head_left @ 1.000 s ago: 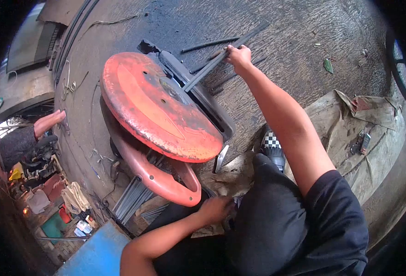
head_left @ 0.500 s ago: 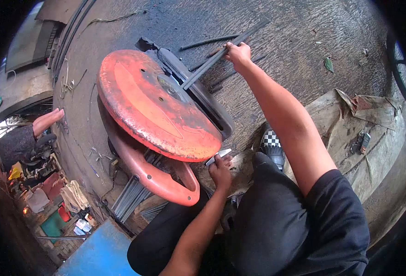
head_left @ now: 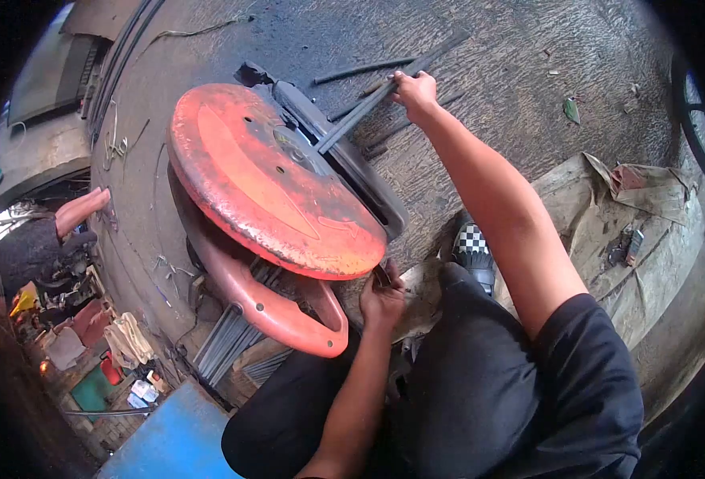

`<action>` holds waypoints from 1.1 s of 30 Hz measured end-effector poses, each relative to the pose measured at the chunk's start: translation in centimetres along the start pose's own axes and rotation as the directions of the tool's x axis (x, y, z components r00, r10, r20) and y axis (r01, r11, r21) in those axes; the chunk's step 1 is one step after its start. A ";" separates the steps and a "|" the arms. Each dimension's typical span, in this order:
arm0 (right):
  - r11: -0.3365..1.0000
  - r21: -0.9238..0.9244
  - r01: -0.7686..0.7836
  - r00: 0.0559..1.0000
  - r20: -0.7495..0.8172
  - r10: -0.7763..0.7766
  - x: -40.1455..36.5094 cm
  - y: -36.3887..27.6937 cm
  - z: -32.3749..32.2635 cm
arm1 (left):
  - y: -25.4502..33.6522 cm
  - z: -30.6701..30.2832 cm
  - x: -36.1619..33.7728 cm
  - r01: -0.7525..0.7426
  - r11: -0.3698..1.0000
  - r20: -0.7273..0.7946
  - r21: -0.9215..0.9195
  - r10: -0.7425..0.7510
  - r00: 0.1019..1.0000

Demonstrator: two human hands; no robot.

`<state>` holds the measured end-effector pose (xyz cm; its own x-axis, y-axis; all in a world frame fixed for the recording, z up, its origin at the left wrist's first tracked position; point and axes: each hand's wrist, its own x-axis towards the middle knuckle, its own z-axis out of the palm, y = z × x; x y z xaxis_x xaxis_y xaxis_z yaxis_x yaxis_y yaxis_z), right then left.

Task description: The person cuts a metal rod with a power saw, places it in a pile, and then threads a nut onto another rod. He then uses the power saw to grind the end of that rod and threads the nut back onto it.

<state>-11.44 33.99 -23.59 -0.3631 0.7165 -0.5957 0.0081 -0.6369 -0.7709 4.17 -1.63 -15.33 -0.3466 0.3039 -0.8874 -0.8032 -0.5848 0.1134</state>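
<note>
An orange cut-off saw (head_left: 261, 180) with a worn round blade guard and a loop handle (head_left: 289, 326) stands on the ground before me. My right hand (head_left: 415, 89) is closed around dark metal bars (head_left: 360, 116) lying side by side. Their near end reaches the black base of the saw, behind the guard. Below the guard's right edge, my left hand (head_left: 383, 303) has curled fingers around or against a small dark part, too hidden to name. The blade is out of sight under the guard.
More bars (head_left: 364, 72) lie on the ground beyond the saw. A bundle of rods (head_left: 229, 343) sits under its handle. A dirty cloth sheet (head_left: 592, 231) spreads at right, a blue surface (head_left: 173, 435) at lower left. Another person (head_left: 37, 247) is at far left.
My left hand has turned slightly, and the pale flat piece that showed at its fingers no longer shows. The right hand and bars have hardly moved.
</note>
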 end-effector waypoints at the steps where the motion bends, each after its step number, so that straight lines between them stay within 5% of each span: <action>1: 0.999 0.032 -0.004 1.000 -0.005 0.004 -0.4 -0.5 0.1 | 0.0 1.2 0.0 -0.051 0.999 -0.072 -0.009 0.051 0.996; 6: 1.000 0.003 -0.019 1.000 -0.024 0.019 -0.3 -0.4 0.3 | -0.3 0.2 0.7 -0.110 0.994 -0.109 -0.029 0.106 0.988; 8: 1.000 -0.023 -0.020 0.998 -0.055 0.018 0.7 0.6 0.3 | -1.5 0.9 0.3 -0.394 0.814 -0.166 0.428 0.499 0.851; 10: 0.998 -0.022 0.062 0.993 -0.097 -0.064 3.3 3.0 0.3 | -2.2 1.6 -0.2 -0.469 0.712 -0.070 0.522 0.584 0.809; 12: 0.999 0.001 0.051 0.995 -0.084 -0.051 2.5 2.3 0.2 | -3.6 1.8 -1.3 -0.546 0.172 0.235 0.820 0.768 0.596; 13: 0.999 0.018 0.038 0.997 -0.070 -0.037 2.0 1.9 0.2 | -3.3 -0.3 -1.3 -0.415 0.044 0.243 0.909 0.753 0.612; 14: 0.999 0.015 0.038 0.997 -0.070 -0.036 1.7 1.5 0.2 | -3.2 -0.6 -1.3 -0.414 0.047 0.240 0.909 0.752 0.613; 16: 0.999 0.045 -0.011 0.998 -0.062 0.014 1.2 1.0 0.3 | -2.6 -1.3 -1.3 -0.195 0.831 -0.218 0.521 0.351 0.911; 17: 0.999 0.044 -0.013 0.998 -0.061 0.015 1.3 1.1 0.3 | -2.0 -0.8 -1.2 -0.195 0.832 -0.220 0.520 0.351 0.910; 19: 0.995 -0.095 -0.001 1.000 -0.022 -0.001 1.7 1.1 0.1 | -1.1 1.0 -0.6 -0.072 0.997 -0.198 -0.026 0.065 0.978; 20: 0.995 -0.096 0.000 1.000 -0.023 -0.003 1.2 0.5 0.1 | -1.2 1.2 -0.3 -0.070 0.997 -0.197 -0.026 0.064 0.978; 21: 0.998 -0.051 -0.022 1.000 -0.017 0.021 0.3 -0.1 0.1 | -1.4 1.4 -0.1 -0.268 0.919 -0.164 0.289 0.324 0.932; 23: 0.999 -0.005 -0.044 0.999 -0.010 0.044 -0.5 -0.8 0.2 | -1.5 1.7 0.1 -0.526 0.391 0.131 0.755 0.697 0.705; 24: 0.999 -0.025 -0.037 0.999 -0.011 0.037 -0.4 -0.7 0.2 | -1.6 1.8 -0.1 -0.528 0.389 0.133 0.755 0.697 0.704; 26: 0.999 -0.042 -0.035 0.999 -0.015 0.034 -0.2 -0.3 0.2 | -1.8 1.3 -1.3 -0.440 -0.085 0.382 0.894 0.659 0.648; 28: 0.997 -0.075 -0.036 0.999 -0.011 0.035 0.2 -0.2 0.2 | -1.7 -0.8 -0.8 -0.535 0.022 0.391 0.845 0.657 0.644; 30: 0.997 -0.063 -0.034 0.999 -0.018 0.033 0.8 0.3 0.2 | -1.3 -0.7 -1.0 -0.303 0.822 -0.103 0.482 0.397 0.912; 31: 0.998 -0.050 -0.033 0.999 -0.024 0.032 1.1 0.6 0.2 | -1.2 -0.5 -0.8 -0.302 0.823 -0.103 0.482 0.396 0.913; 33: 0.997 -0.062 -0.039 0.999 -0.020 0.038 1.1 0.7 0.1 | -1.1 2.8 -1.2 -0.002 0.999 -0.101 0.034 0.006 0.995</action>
<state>-11.87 34.31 -24.71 -0.3440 0.6971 -0.6290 0.0803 -0.6456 -0.7594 4.17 0.76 -13.15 -0.3002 0.2227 -0.9275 -0.8183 -0.5599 0.1304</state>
